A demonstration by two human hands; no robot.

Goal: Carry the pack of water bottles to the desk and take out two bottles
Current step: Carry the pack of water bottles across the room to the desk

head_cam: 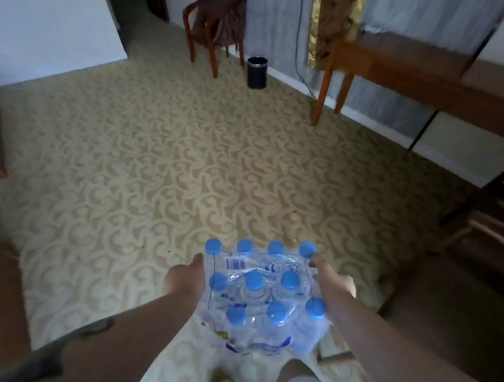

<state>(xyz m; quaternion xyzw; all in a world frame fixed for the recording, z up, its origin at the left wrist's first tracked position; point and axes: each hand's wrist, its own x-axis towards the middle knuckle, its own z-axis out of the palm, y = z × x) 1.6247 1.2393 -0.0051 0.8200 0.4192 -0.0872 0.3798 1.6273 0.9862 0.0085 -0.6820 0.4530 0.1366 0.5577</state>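
Pack of water bottles (262,296), gripped on opposite sides by the left hand (183,278) and right hand (334,281) for balance, rides above carpet, well short of the desk (417,71).

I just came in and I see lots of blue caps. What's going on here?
A person is carrying a shrink-wrapped pack of water bottles across a carpeted room, with the left hand and right hand gripping its two sides. The wooden desk is ahead to the right. The pack looks sealed; no bottles are out yet.
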